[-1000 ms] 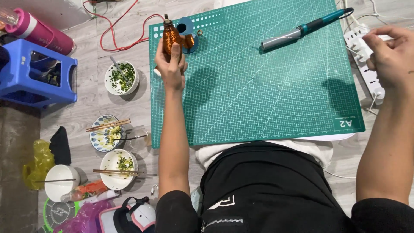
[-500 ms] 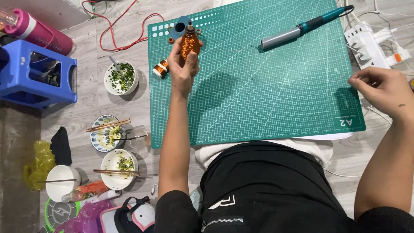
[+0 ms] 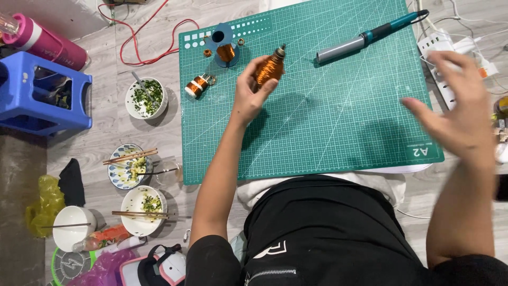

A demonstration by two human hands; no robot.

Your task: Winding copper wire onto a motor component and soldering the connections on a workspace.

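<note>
The right hand point(image 3: 455, 108) is blurring at the right of the frame, so its fingers are smearing and its grip cannot be told. It is hiding part of the white power strip point(image 3: 439, 47). The left hand point(image 3: 251, 90) is covering the lower end of the copper wire spool point(image 3: 269, 68). The upper left edge is cutting off the pink bottle point(image 3: 45, 41).
</note>
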